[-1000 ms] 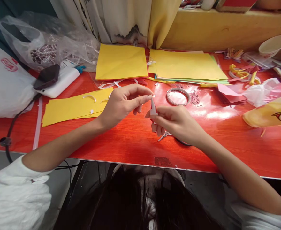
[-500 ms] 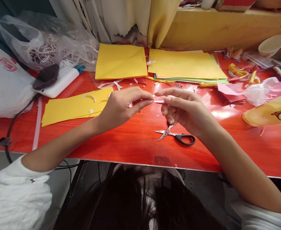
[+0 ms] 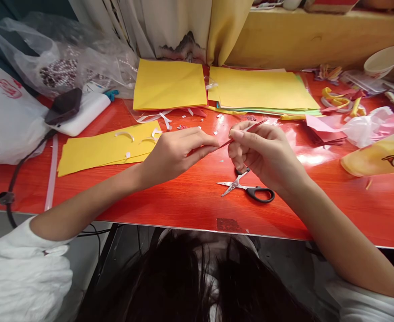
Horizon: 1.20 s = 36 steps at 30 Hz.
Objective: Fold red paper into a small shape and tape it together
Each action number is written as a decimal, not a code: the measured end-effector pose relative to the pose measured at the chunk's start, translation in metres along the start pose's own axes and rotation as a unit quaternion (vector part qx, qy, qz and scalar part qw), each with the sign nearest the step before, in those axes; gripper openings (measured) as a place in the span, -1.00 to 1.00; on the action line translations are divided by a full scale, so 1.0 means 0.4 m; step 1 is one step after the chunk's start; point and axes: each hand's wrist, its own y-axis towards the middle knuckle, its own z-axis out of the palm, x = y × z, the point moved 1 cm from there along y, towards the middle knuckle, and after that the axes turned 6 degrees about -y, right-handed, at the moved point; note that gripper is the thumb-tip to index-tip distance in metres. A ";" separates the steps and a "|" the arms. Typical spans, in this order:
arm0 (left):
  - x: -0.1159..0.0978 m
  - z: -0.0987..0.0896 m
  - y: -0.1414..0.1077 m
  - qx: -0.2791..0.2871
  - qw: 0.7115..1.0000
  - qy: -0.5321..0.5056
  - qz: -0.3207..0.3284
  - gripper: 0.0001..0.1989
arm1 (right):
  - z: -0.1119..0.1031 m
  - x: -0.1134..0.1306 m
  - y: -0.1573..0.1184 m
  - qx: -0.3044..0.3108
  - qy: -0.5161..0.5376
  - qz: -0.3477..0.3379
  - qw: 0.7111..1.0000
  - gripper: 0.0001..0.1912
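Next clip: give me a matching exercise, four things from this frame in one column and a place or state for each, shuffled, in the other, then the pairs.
Things:
1. scissors
2. paper strip
3. cup
4. white bag

Places or states:
A. far right, by the yellow ledge
B. pinched between left hand and right hand
C. lying on the red table under the right hand
D. left edge of the table

Pairs: 1-C, 2-B, 3-A, 4-D
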 end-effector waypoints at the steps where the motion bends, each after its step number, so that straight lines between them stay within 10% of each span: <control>1: 0.000 0.000 0.001 0.007 1.000 -0.005 -0.003 -0.89 | 0.000 -0.002 0.000 -0.003 0.001 0.000 1.000 -0.81; 36: -0.006 -0.015 0.015 0.075 0.978 -0.137 -0.141 -0.84 | 0.011 -0.017 -0.001 0.041 0.008 0.015 0.999 -0.94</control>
